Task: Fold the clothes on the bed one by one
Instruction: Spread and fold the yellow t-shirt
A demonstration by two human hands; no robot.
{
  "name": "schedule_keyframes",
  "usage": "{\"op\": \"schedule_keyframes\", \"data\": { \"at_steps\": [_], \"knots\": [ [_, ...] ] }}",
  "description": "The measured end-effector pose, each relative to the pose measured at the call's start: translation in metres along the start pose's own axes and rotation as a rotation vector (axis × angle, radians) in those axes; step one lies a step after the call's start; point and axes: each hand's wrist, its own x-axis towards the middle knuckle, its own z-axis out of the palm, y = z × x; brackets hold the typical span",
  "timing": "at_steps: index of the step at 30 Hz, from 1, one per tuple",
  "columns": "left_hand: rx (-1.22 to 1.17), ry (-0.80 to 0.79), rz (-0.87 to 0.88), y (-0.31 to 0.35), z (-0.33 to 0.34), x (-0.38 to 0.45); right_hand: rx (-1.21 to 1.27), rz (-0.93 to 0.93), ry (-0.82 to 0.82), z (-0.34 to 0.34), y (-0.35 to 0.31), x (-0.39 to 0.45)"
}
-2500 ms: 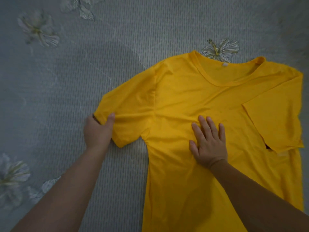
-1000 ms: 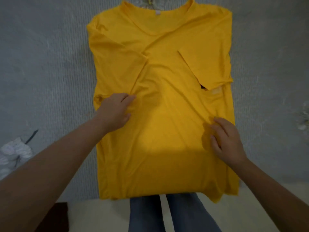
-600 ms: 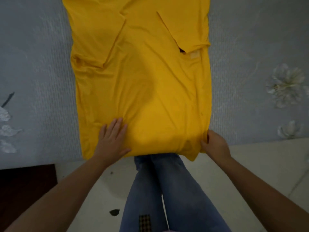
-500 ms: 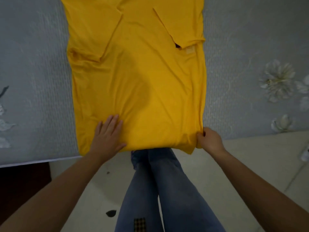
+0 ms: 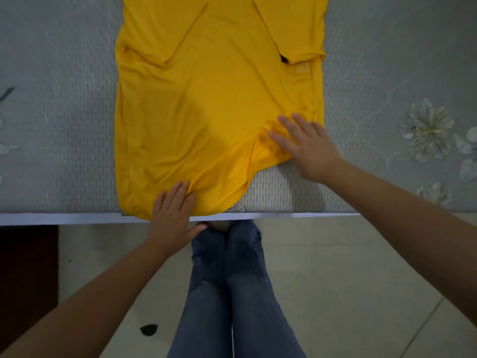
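A soft yellow cotton T-shirt [image 5: 206,104] lies flat on the grey flowered bed cover [image 5: 64,112], filling the top middle. The left hand [image 5: 173,213] presses its bottom edge with straight fingers. The right hand [image 5: 307,146], fingers spread, rests on the bunched lower right corner.

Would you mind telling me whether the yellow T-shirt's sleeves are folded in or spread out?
Folded in: both sleeves of the yellow T-shirt lie over its front, the left sleeve and right sleeve angled inward.
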Motion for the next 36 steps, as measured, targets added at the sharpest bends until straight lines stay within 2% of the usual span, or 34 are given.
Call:
{"op": "schedule_keyframes", "data": {
  "at_steps": [2, 6, 9, 13, 15, 17, 19, 23, 27, 30, 33, 36],
  "knots": [
    [-0.02, 0.047, -0.045, 0.007, 0.003, 0.003, -0.112, -0.141, -0.04, 0.007, -0.011, 0.005],
    [0.014, 0.07, -0.144, 0.021, 0.008, 0.014, -0.166, -0.105, -0.12, 0.007, -0.013, 0.037],
    [0.019, -0.024, -0.256, 0.028, 0.012, 0.02, -0.243, -0.079, -0.159, -0.006, -0.005, 0.054],
    [-0.115, 0.0, -0.366, 0.034, 0.016, 0.026, -0.274, -0.11, -0.266, -0.028, 0.006, 0.043],
    [-0.134, -0.067, -0.416, 0.035, 0.021, 0.03, -0.253, -0.054, -0.294, -0.04, 0.014, 0.024],
    [-0.163, -0.049, -0.431, 0.036, 0.027, 0.033, -0.17, 0.018, -0.22, -0.046, 0.022, 0.003],
    [-0.224, -0.029, -0.435, 0.039, 0.026, 0.034, 0.0, 0.08, -0.064, -0.049, 0.02, -0.018],
    [-0.255, 0.027, -0.463, 0.047, 0.015, 0.042, 0.043, -0.045, 0.162, -0.042, 0.004, -0.052],
    [-0.308, 0.161, -0.464, 0.035, 0.005, 0.046, -0.015, 0.081, 0.213, -0.026, 0.01, -0.082],
    [-0.276, 0.219, -0.466, 0.005, -0.003, 0.038, -0.065, 0.173, 0.122, -0.005, 0.008, -0.098],
    [-0.222, 0.2, -0.436, -0.024, -0.017, 0.022, -0.106, 0.149, 0.087, 0.018, -0.004, -0.109],
    [-0.162, 0.132, -0.328, -0.044, -0.024, 0.001, -0.067, 0.229, 0.101, 0.036, -0.028, -0.113]
  ]
}}
